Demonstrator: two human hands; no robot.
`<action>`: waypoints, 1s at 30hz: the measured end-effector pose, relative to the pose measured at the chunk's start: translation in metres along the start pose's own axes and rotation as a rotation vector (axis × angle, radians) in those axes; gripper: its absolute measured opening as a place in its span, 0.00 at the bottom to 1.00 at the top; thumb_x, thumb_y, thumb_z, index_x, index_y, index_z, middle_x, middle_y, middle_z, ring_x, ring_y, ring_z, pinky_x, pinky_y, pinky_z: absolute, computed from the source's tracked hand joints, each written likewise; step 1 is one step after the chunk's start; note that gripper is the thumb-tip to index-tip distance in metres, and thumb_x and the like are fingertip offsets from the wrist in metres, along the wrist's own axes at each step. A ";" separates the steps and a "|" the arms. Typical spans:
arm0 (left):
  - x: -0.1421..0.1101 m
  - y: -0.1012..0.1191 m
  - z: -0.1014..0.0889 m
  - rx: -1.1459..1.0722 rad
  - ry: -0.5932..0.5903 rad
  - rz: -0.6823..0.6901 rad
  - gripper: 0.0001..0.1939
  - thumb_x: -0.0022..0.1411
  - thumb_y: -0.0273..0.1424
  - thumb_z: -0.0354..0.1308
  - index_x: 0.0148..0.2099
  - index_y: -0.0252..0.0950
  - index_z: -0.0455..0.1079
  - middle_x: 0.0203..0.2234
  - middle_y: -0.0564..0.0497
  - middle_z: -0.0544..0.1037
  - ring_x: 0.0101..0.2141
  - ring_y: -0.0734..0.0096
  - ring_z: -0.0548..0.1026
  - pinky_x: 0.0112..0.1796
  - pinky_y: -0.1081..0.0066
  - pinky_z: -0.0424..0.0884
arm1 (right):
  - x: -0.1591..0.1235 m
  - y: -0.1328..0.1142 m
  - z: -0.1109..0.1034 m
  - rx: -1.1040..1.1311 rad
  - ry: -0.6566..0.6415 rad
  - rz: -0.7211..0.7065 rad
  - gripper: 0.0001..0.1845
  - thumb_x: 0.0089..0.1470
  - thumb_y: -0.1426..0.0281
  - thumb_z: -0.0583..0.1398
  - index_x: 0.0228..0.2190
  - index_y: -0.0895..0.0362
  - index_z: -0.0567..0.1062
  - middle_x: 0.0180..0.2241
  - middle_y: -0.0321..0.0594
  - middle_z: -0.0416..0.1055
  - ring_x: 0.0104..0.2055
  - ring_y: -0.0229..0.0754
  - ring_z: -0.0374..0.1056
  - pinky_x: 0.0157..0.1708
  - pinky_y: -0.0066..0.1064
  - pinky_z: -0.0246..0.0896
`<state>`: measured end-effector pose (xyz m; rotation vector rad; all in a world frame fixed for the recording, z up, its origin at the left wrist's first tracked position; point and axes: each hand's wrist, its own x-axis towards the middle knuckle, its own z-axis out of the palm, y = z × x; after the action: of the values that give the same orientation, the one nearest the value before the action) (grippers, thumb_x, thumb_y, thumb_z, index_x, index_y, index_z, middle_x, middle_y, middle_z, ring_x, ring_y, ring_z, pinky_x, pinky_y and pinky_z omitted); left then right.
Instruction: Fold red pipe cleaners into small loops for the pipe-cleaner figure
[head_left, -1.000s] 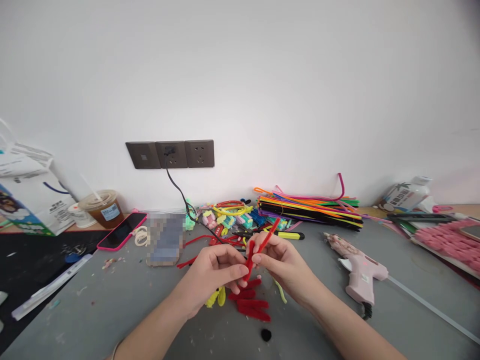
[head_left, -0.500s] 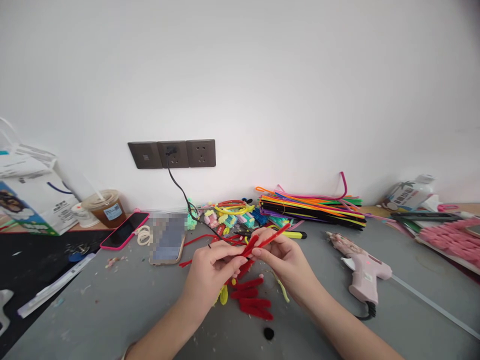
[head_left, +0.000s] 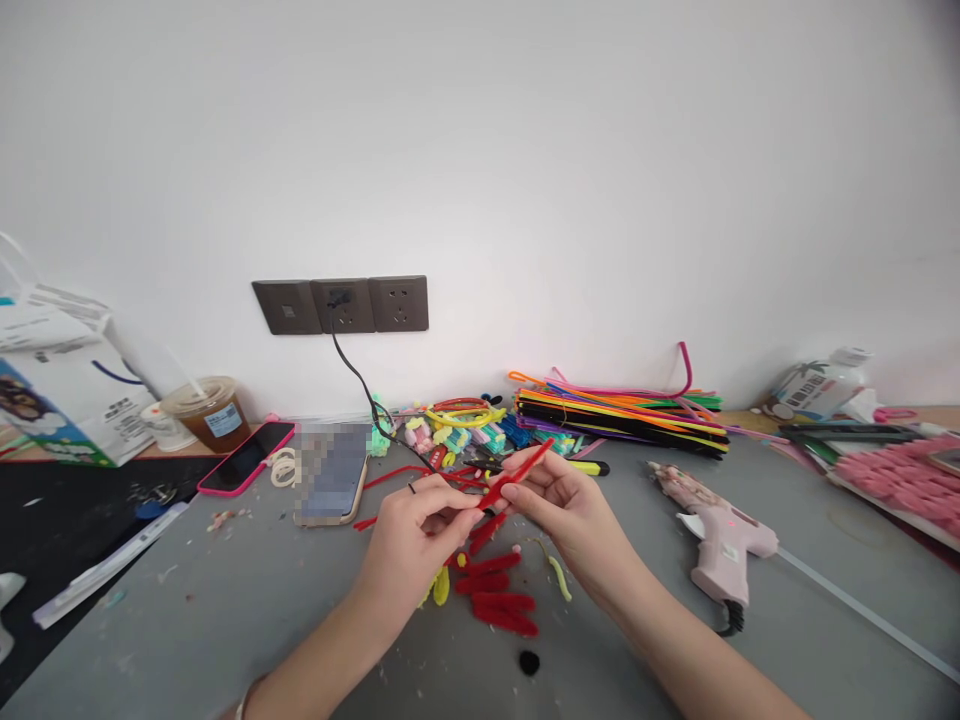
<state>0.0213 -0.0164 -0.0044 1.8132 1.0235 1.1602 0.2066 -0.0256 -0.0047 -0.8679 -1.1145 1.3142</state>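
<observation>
Between my two hands a red pipe cleaner (head_left: 534, 464) is pinched, its free end sticking up to the right. My left hand (head_left: 420, 535) grips its lower left end between thumb and fingers. My right hand (head_left: 559, 492) pinches it a little further along, the other fingers curled behind. Below them on the grey table lie several folded red pipe cleaner pieces (head_left: 504, 606), a yellow piece (head_left: 442, 587) and a black pompom (head_left: 529, 662). A pale yellow-green strip (head_left: 559, 578) lies under my right wrist. Fingers partly hide the held piece.
A pink glue gun (head_left: 724, 545) lies at right. Behind my hands are a pipe cleaner bundle (head_left: 622, 420) and a yellow cutter (head_left: 591, 467). Left stand a phone (head_left: 341, 480), a pink-cased phone (head_left: 247, 458) and a drink cup (head_left: 214, 415). A black cord (head_left: 352, 370) runs from the wall socket.
My fingers have shifted slightly on the red pipe cleaner, and its strands now sit closer together near the fingertips. The whole view has moved a little; the table items lie as before.
</observation>
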 end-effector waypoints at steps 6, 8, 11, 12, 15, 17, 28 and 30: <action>0.000 0.002 0.000 -0.063 -0.024 -0.044 0.09 0.59 0.32 0.61 0.35 0.34 0.82 0.26 0.50 0.75 0.22 0.76 0.72 0.23 0.77 0.68 | 0.003 -0.010 -0.008 -0.103 -0.090 0.027 0.14 0.49 0.60 0.71 0.30 0.57 0.79 0.28 0.37 0.76 0.30 0.38 0.72 0.31 0.28 0.68; 0.000 0.001 0.000 -0.138 -0.039 -0.085 0.10 0.60 0.33 0.61 0.37 0.35 0.82 0.27 0.50 0.75 0.22 0.77 0.73 0.24 0.77 0.70 | 0.004 -0.011 -0.012 -0.119 -0.120 0.053 0.15 0.51 0.59 0.70 0.32 0.58 0.78 0.25 0.36 0.75 0.27 0.36 0.71 0.29 0.27 0.66; 0.001 -0.001 -0.001 -0.161 -0.040 -0.096 0.09 0.60 0.33 0.62 0.37 0.36 0.82 0.28 0.50 0.76 0.23 0.76 0.73 0.26 0.76 0.71 | 0.003 -0.011 -0.015 -0.095 -0.164 0.107 0.17 0.54 0.57 0.68 0.36 0.57 0.76 0.23 0.34 0.74 0.25 0.36 0.71 0.26 0.26 0.65; 0.002 -0.002 -0.001 -0.154 -0.034 -0.095 0.08 0.59 0.33 0.63 0.37 0.37 0.82 0.28 0.50 0.76 0.25 0.75 0.74 0.26 0.76 0.71 | 0.002 -0.011 -0.015 -0.078 -0.172 0.117 0.16 0.55 0.57 0.67 0.36 0.57 0.75 0.24 0.35 0.74 0.25 0.36 0.72 0.26 0.26 0.65; 0.002 -0.003 -0.002 -0.152 -0.016 -0.093 0.08 0.58 0.32 0.65 0.37 0.37 0.83 0.30 0.48 0.77 0.29 0.71 0.75 0.28 0.76 0.72 | 0.002 -0.011 -0.015 -0.041 -0.181 0.117 0.15 0.56 0.59 0.67 0.33 0.58 0.73 0.27 0.36 0.76 0.27 0.36 0.74 0.28 0.25 0.66; 0.002 -0.002 -0.002 -0.180 -0.032 -0.109 0.09 0.58 0.34 0.65 0.38 0.36 0.83 0.31 0.47 0.78 0.29 0.70 0.76 0.29 0.75 0.73 | 0.002 -0.011 -0.014 -0.036 -0.186 0.108 0.15 0.56 0.60 0.68 0.32 0.58 0.73 0.27 0.36 0.76 0.28 0.35 0.74 0.29 0.25 0.66; 0.006 0.008 -0.005 -0.399 -0.098 -0.307 0.12 0.55 0.39 0.69 0.35 0.36 0.79 0.31 0.49 0.78 0.29 0.72 0.73 0.29 0.76 0.73 | 0.000 -0.008 -0.008 -0.129 -0.163 -0.040 0.13 0.57 0.59 0.66 0.33 0.57 0.80 0.27 0.39 0.76 0.28 0.37 0.71 0.29 0.27 0.68; 0.007 0.010 -0.006 -0.465 -0.042 -0.324 0.14 0.55 0.42 0.69 0.34 0.36 0.77 0.30 0.50 0.75 0.30 0.73 0.72 0.29 0.76 0.74 | 0.001 -0.009 -0.010 -0.121 -0.130 -0.066 0.13 0.57 0.59 0.66 0.34 0.56 0.81 0.33 0.41 0.78 0.32 0.39 0.72 0.32 0.28 0.70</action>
<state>0.0201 -0.0134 0.0087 1.2509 0.8926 1.0481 0.2183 -0.0244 0.0011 -0.8359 -1.3255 1.2732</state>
